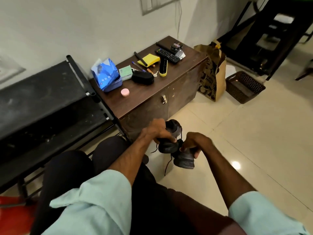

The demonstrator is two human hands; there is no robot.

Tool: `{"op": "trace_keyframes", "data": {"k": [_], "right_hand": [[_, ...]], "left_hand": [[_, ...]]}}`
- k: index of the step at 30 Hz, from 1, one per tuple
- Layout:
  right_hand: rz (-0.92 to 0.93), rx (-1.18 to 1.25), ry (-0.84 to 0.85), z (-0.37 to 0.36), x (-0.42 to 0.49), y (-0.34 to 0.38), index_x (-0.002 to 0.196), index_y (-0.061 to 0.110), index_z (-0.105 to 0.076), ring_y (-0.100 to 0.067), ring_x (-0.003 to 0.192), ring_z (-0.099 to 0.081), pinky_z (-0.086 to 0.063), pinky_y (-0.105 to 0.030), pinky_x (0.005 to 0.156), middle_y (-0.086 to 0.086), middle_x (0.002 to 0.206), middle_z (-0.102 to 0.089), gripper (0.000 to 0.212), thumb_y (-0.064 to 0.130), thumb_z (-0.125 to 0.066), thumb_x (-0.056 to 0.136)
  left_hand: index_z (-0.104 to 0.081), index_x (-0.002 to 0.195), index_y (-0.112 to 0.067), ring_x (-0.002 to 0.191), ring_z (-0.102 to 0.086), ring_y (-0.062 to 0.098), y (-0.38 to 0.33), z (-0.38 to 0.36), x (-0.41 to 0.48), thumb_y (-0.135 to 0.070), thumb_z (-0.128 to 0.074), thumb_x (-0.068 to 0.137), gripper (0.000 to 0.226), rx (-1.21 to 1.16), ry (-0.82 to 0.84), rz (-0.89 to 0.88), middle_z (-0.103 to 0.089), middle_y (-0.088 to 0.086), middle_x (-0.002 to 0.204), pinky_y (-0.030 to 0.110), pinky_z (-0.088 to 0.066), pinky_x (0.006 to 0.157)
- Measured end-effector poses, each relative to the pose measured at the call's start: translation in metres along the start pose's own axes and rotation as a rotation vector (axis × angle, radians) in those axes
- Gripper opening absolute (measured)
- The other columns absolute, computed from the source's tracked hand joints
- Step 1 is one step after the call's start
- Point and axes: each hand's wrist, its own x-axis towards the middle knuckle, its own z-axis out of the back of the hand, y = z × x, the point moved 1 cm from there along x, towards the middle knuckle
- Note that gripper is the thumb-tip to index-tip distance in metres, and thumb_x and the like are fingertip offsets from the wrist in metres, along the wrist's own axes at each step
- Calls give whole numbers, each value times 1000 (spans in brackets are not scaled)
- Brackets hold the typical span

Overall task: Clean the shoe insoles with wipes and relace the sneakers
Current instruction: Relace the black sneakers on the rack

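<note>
1. the person sits low beside the brown cabinet (179, 97), both forearms stretched out over dark trousers. they hold a pair of dark sneakers above the pale tiled floor (254, 141), just in front of the cabinet doors.
2. the left hand (158, 131) comes over the top of the upper sneaker (167, 147), with its fingers curled down round it.
3. the right hand (197, 141) grips the lower sneaker (184, 161) from above, fingers bent round the shoe's upper. the two shoes touch where the hands meet.
4. loose black laces (166, 167) hang from the shoes toward the floor.
5. on the cabinet top a blue wipes pack (106, 73) stands near the left end, with a pink round tub (125, 92) just in front of it.
6. further along lie a black case (142, 78), a yellow-backed shoe brush (163, 67), a tv remote (166, 55) and a polish tin (176, 46).
7. a black shoe rack (42, 99) stands against the cabinet's left side.
8. a printed paper bag (213, 77) and a dark woven basket (243, 85) sit on the floor to the cabinet's right.
</note>
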Motion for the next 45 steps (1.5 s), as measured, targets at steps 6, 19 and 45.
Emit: {"op": "trace_keyframes", "data": {"k": [6, 19, 45], "right_hand": [[73, -82, 4, 54, -87, 60, 115, 0, -63, -35, 77, -76, -64, -42, 81, -22, 101, -72, 47, 26, -83, 82], [510, -350, -470, 83, -330, 222, 102, 9, -71, -23, 62, -75, -64, -39, 67, -8, 87, -76, 43, 41, -85, 79], [849, -25, -801, -20, -181, 390, 116, 23, -71, -22, 101, -67, -48, -27, 79, -1, 105, -73, 34, 38, -76, 86]], "left_hand": [[-66, 83, -17, 65, -69, 14, -10, 87, -99, -63, -88, 60, 56, 120, -151, -105, -70, -2, 78, 25, -54, 50], [-71, 96, -17, 66, -74, 13, 54, 212, -350, -76, -80, 56, 71, -114, -662, -163, -76, -3, 84, 42, -62, 77], [-61, 116, -20, 105, -65, 21, 252, 200, -281, -64, -84, 65, 72, -255, -1260, 475, -69, 0, 112, 33, -52, 85]]}}
